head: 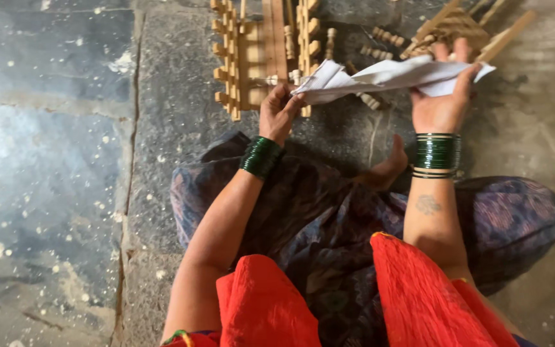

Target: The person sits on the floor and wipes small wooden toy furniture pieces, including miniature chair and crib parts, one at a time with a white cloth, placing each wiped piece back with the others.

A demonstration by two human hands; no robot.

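Observation:
A crumpled white sheet of paper (387, 77) is stretched between both hands above the stone floor. My left hand (279, 110) pinches its left end. My right hand (446, 96) grips its right end, fingers curled over the top edge. Green bangles ring both wrists. Just beyond the paper lies a wooden frame with pegged rails (258, 51), and to the right a bundle of wooden sticks and turned pegs (444, 29).
I sit cross-legged on a grey stone slab floor (52, 160) speckled with white bits. Dark patterned cloth (329, 218) covers my lap, red cloth (419, 289) hangs nearer, and a bare foot (387, 167) shows under the paper.

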